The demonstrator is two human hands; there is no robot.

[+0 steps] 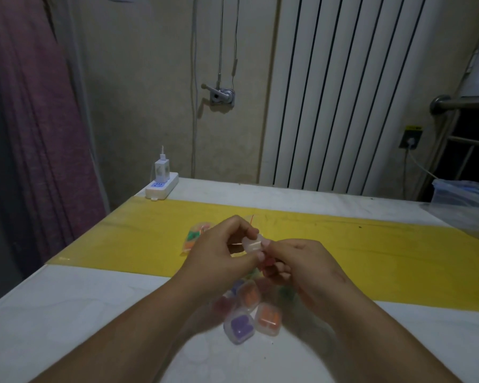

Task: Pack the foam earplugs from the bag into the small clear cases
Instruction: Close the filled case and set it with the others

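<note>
L hand (pixel 221 254) and R hand (pixel 309 265) both pinched one clear case (pixel 252 243) above the table (pixel 89 313), fingers curled on it. Bag (pixel 197 235) lay just behind L hand, filled cases (pixel 241 326) underneath. Risk, I'd say: slick plastic, thumbs slip, case drops into the pile.

A lived-in room at home, with a table pushed up against the wall.
There's a tall white column radiator (pixel 343 92), a purple curtain (pixel 39 120) hanging at the left, a power strip (pixel 161 187) with a phone charger (pixel 161 168) plugged in, and a wall socket (pixel 411 139).
</note>
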